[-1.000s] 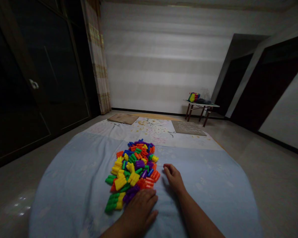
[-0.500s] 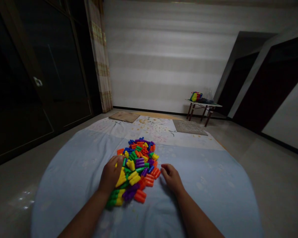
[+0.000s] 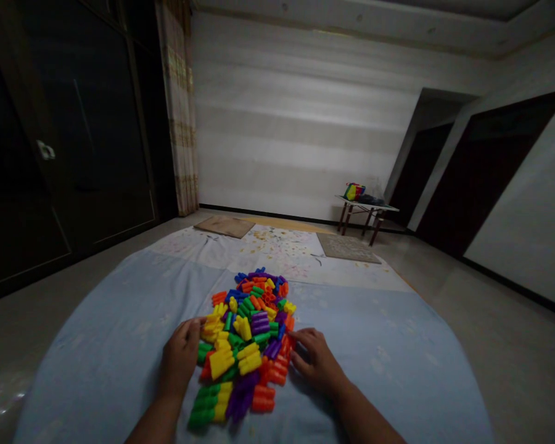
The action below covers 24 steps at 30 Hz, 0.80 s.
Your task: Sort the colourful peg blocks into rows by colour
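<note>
A heap of ribbed plastic building pieces in yellow, green, orange, purple and blue lies on the blue cloth. At its left edge is my left hand [image 3: 180, 353], its fingertips against the yellow pieces [image 3: 213, 328]; the fingers are loosely bent and I see nothing held. My right hand [image 3: 318, 362] rests at the opposite edge. Its index finger touches the orange pieces [image 3: 284, 351], with the thumb apart below. Closest to me lie a green and yellow joined block [image 3: 210, 404], purple pieces [image 3: 242, 394] and an orange piece [image 3: 263, 399].
The cloth-covered table [image 3: 379, 345] has a brown board [image 3: 225, 226] at its far left and a grey patterned board [image 3: 349, 247] at its far right. Beyond stands a small table [image 3: 374, 206] bearing a colourful bag [image 3: 354, 191]. Dark glass doors [image 3: 87, 142] line the left.
My left hand has drawn back leftward off the heap, uncovering yellow pieces. My right hand has come in against the orange pieces. The view has tilted and shifted slightly.
</note>
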Each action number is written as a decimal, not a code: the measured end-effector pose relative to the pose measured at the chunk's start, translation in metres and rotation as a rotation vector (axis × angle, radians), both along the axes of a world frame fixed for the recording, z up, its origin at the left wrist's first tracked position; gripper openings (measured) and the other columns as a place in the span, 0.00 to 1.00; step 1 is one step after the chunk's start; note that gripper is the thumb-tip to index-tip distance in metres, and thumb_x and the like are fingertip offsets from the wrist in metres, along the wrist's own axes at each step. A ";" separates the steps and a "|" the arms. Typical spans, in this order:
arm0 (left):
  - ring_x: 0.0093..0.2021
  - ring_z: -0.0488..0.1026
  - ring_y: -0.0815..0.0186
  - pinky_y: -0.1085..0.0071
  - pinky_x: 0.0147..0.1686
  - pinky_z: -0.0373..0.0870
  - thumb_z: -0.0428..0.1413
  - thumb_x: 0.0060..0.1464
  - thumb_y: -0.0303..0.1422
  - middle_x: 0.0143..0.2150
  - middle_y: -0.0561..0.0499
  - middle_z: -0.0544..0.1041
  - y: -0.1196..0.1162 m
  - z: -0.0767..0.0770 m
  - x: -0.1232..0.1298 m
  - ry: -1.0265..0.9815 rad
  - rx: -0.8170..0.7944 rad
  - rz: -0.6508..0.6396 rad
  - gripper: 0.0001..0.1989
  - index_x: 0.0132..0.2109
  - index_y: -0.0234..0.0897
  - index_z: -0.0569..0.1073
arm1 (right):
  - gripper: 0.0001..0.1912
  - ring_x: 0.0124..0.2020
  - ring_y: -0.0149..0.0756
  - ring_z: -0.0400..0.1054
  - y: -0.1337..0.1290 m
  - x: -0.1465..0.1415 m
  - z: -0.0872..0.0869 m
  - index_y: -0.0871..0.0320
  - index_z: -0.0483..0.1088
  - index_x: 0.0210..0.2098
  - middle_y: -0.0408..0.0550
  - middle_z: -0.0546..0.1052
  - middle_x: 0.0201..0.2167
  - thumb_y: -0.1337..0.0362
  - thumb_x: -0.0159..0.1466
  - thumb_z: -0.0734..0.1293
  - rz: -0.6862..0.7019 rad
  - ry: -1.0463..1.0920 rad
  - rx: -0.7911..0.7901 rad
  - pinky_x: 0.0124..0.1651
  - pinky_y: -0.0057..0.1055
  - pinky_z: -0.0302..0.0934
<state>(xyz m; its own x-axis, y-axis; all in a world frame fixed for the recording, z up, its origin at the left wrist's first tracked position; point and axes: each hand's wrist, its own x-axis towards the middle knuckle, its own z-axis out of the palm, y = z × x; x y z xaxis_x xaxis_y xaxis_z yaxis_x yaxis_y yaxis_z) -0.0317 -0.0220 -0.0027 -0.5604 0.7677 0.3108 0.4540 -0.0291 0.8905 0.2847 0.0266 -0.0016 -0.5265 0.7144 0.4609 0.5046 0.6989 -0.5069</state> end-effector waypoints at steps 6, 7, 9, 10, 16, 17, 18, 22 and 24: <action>0.40 0.74 0.60 0.69 0.39 0.71 0.43 0.50 0.51 0.39 0.46 0.78 0.000 0.001 -0.008 -0.021 -0.054 0.021 0.25 0.40 0.36 0.73 | 0.15 0.45 0.37 0.66 0.011 0.009 -0.006 0.56 0.69 0.46 0.51 0.74 0.42 0.62 0.61 0.61 -0.247 0.139 0.005 0.49 0.35 0.61; 0.40 0.74 0.60 0.69 0.39 0.71 0.43 0.50 0.51 0.39 0.47 0.78 -0.001 0.002 -0.008 -0.016 -0.066 0.022 0.25 0.39 0.36 0.73 | 0.15 0.46 0.37 0.66 0.015 0.013 -0.008 0.57 0.69 0.46 0.52 0.74 0.42 0.62 0.61 0.60 -0.302 0.148 0.008 0.50 0.36 0.60; 0.39 0.74 0.60 0.69 0.38 0.71 0.44 0.49 0.50 0.39 0.47 0.78 -0.001 0.004 -0.007 -0.004 -0.081 0.028 0.24 0.39 0.36 0.73 | 0.17 0.47 0.39 0.66 0.021 0.022 -0.012 0.58 0.69 0.47 0.53 0.74 0.43 0.62 0.60 0.60 -0.387 0.140 0.008 0.52 0.37 0.59; 0.39 0.74 0.60 0.69 0.38 0.71 0.44 0.48 0.50 0.39 0.47 0.78 -0.001 0.005 -0.007 0.001 -0.083 0.031 0.24 0.38 0.36 0.73 | 0.17 0.47 0.39 0.65 0.023 0.026 -0.014 0.59 0.69 0.47 0.54 0.73 0.43 0.61 0.60 0.60 -0.422 0.130 0.003 0.52 0.38 0.59; 0.40 0.75 0.61 0.70 0.39 0.71 0.44 0.48 0.49 0.37 0.50 0.79 0.001 0.001 -0.012 0.003 -0.143 0.028 0.23 0.38 0.38 0.73 | 0.17 0.49 0.40 0.64 0.022 0.031 -0.021 0.60 0.70 0.46 0.54 0.74 0.44 0.63 0.59 0.61 -0.505 0.026 -0.011 0.54 0.37 0.56; 0.40 0.75 0.61 0.70 0.39 0.71 0.44 0.47 0.50 0.37 0.50 0.79 0.001 0.000 -0.013 0.005 -0.149 0.031 0.23 0.38 0.39 0.74 | 0.16 0.49 0.40 0.64 0.021 0.030 -0.020 0.59 0.71 0.45 0.53 0.74 0.45 0.64 0.58 0.61 -0.507 0.008 -0.008 0.54 0.36 0.55; 0.40 0.75 0.60 0.69 0.39 0.72 0.44 0.47 0.50 0.37 0.50 0.79 0.002 -0.001 -0.014 0.010 -0.152 0.036 0.23 0.38 0.39 0.74 | 0.15 0.50 0.40 0.64 0.020 0.029 -0.019 0.58 0.72 0.44 0.52 0.73 0.45 0.64 0.58 0.62 -0.509 -0.006 -0.009 0.55 0.36 0.55; 0.39 0.75 0.59 0.66 0.39 0.72 0.44 0.46 0.49 0.36 0.49 0.79 0.002 0.002 -0.017 0.043 -0.177 0.040 0.23 0.36 0.38 0.75 | 0.13 0.49 0.39 0.64 0.018 0.026 -0.014 0.57 0.73 0.40 0.51 0.74 0.44 0.65 0.57 0.61 -0.521 -0.007 -0.044 0.54 0.34 0.54; 0.38 0.76 0.58 0.65 0.40 0.72 0.43 0.47 0.49 0.35 0.49 0.79 0.001 0.002 -0.017 0.045 -0.189 0.029 0.24 0.36 0.38 0.75 | 0.13 0.49 0.38 0.64 0.018 0.026 -0.012 0.57 0.74 0.39 0.51 0.74 0.44 0.66 0.57 0.61 -0.528 0.012 -0.061 0.54 0.34 0.54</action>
<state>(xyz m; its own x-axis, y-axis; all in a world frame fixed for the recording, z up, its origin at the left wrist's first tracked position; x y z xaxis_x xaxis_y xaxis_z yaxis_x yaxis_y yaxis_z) -0.0491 -0.0205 -0.0008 -0.5718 0.7987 0.1876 0.4913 0.1502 0.8579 0.3110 0.0445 -0.0135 -0.0829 0.9067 0.4136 0.7738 0.3201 -0.5466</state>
